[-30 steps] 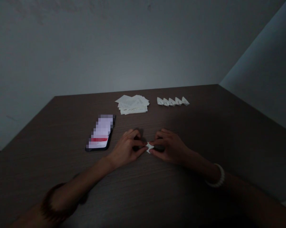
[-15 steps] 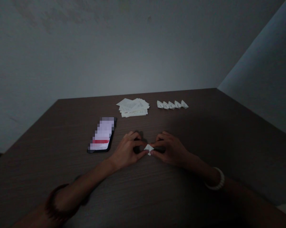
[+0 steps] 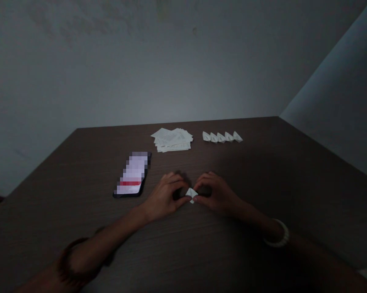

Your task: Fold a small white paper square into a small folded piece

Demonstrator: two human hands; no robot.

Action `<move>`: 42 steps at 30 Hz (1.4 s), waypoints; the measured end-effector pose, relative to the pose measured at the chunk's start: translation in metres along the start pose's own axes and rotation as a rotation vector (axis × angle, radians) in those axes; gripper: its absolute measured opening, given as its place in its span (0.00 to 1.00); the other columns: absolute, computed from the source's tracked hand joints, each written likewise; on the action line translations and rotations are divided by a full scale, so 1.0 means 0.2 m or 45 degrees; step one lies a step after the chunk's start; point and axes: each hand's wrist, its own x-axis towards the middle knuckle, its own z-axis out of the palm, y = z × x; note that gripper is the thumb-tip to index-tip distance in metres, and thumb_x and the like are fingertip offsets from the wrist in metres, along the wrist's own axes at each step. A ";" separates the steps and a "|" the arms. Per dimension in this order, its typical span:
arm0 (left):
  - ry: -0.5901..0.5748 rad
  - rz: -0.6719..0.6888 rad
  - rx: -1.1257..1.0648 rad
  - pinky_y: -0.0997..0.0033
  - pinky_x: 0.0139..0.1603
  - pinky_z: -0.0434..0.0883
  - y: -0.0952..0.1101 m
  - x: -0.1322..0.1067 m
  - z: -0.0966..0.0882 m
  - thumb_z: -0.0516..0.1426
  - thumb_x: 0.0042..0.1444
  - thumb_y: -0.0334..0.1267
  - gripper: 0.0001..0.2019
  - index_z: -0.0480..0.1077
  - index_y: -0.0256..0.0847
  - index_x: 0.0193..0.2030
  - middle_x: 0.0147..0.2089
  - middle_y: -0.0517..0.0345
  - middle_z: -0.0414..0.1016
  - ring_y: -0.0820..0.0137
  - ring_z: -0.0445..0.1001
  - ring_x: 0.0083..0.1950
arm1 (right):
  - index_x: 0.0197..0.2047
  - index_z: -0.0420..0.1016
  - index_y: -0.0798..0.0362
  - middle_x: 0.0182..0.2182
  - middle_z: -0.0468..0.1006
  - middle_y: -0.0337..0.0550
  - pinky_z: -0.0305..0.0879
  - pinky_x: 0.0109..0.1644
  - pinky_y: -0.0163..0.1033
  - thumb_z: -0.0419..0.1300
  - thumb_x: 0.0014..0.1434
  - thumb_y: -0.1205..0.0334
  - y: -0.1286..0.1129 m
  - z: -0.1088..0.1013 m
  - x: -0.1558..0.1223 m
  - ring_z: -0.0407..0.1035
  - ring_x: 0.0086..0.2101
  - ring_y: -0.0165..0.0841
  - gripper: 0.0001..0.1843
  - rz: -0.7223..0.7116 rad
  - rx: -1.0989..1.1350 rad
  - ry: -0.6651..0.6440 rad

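A small folded white paper (image 3: 192,193) sits between my hands at the middle of the table, its creases meeting near the centre. My left hand (image 3: 167,193) pinches its left corner between thumb and fingers. From the other side, my right hand (image 3: 217,193) grips the right corner in the same way. Farther back stands a row of several folded paper boats (image 3: 221,138), close together. Left of them lies a loose pile of white paper sheets (image 3: 173,139).
A phone (image 3: 133,175) with a lit, blurred screen lies left of my left hand. The dark wooden table (image 3: 256,162) meets a grey wall (image 3: 171,73) at the back. A slanted pale surface (image 3: 339,89) rises at the right.
The fingers of both hands have shifted slightly around the folded paper, still pinching it. The whole view has moved a little; the phone, pile and boats keep their places on the table.
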 end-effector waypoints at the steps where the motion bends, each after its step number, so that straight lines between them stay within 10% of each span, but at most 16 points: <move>1: -0.009 -0.002 -0.001 0.61 0.48 0.64 0.00 0.00 0.00 0.61 0.57 0.42 0.09 0.73 0.41 0.42 0.43 0.55 0.73 0.63 0.68 0.46 | 0.34 0.75 0.50 0.33 0.78 0.37 0.60 0.43 0.39 0.71 0.47 0.66 -0.01 0.00 0.00 0.69 0.35 0.32 0.11 0.002 0.027 0.016; 7: 0.077 0.109 -0.021 0.65 0.43 0.64 0.01 -0.01 -0.02 0.56 0.62 0.38 0.07 0.73 0.40 0.36 0.34 0.58 0.75 0.68 0.68 0.40 | 0.31 0.76 0.50 0.23 0.75 0.34 0.59 0.32 0.34 0.66 0.53 0.64 -0.03 -0.01 0.01 0.66 0.26 0.27 0.02 -0.057 0.077 0.149; 15: 0.227 0.237 0.032 0.64 0.43 0.64 0.01 -0.04 -0.02 0.55 0.63 0.36 0.07 0.74 0.42 0.37 0.35 0.57 0.76 0.68 0.68 0.39 | 0.36 0.76 0.49 0.32 0.80 0.38 0.63 0.41 0.40 0.59 0.61 0.64 -0.01 -0.01 0.01 0.71 0.32 0.30 0.04 -0.403 -0.089 0.137; 42: 0.243 0.181 -0.215 0.65 0.38 0.69 0.07 -0.01 -0.06 0.56 0.60 0.36 0.06 0.74 0.38 0.37 0.33 0.55 0.78 0.69 0.72 0.34 | 0.40 0.73 0.49 0.34 0.80 0.38 0.65 0.39 0.37 0.58 0.59 0.72 -0.02 -0.03 -0.02 0.69 0.33 0.30 0.09 -0.560 -0.185 0.247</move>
